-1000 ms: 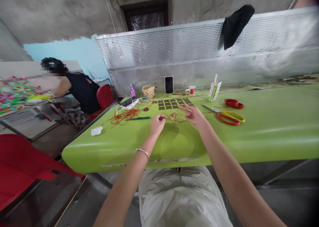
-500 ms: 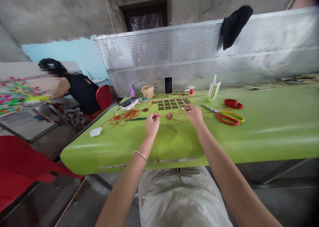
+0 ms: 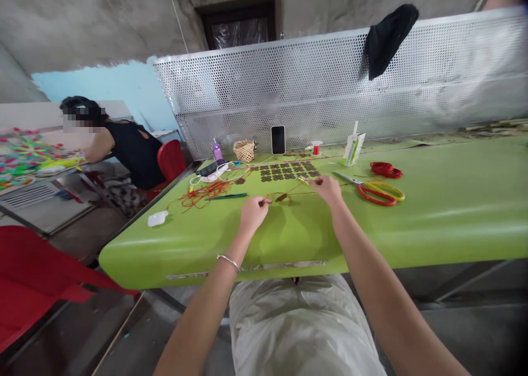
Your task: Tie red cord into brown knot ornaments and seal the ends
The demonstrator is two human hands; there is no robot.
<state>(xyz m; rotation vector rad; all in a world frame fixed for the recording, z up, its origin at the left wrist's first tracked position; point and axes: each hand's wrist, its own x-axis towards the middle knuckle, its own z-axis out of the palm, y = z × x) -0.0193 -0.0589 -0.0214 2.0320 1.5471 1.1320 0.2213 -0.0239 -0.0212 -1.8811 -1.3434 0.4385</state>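
Observation:
My left hand (image 3: 254, 211) is closed on a thin red cord, low over the green table (image 3: 289, 238). Between my hands a small brown piece (image 3: 281, 198) hangs on the cord, seen nearly edge-on. My right hand (image 3: 328, 189) pinches the cord's other side, and a small yellow and white tool (image 3: 303, 179) sticks out leftward from its fingers. Beyond the hands lie rows of dark brown flower-shaped pieces (image 3: 284, 171). Left of my left hand are a green pen (image 3: 226, 197) and a tangle of red cord (image 3: 210, 192).
Red-and-yellow-handled scissors (image 3: 378, 193) and a red cord coil (image 3: 385, 170) lie at the right. A phone (image 3: 278, 140), woven basket (image 3: 244, 150), red spool (image 3: 316, 148) and carton (image 3: 353, 149) stand behind. A white case (image 3: 158, 218) lies left. A person (image 3: 132, 150) sits at another table.
My left hand has moved slightly toward me and right, my right hand slightly right. The brown piece between them has turned from flat-facing to edge-on.

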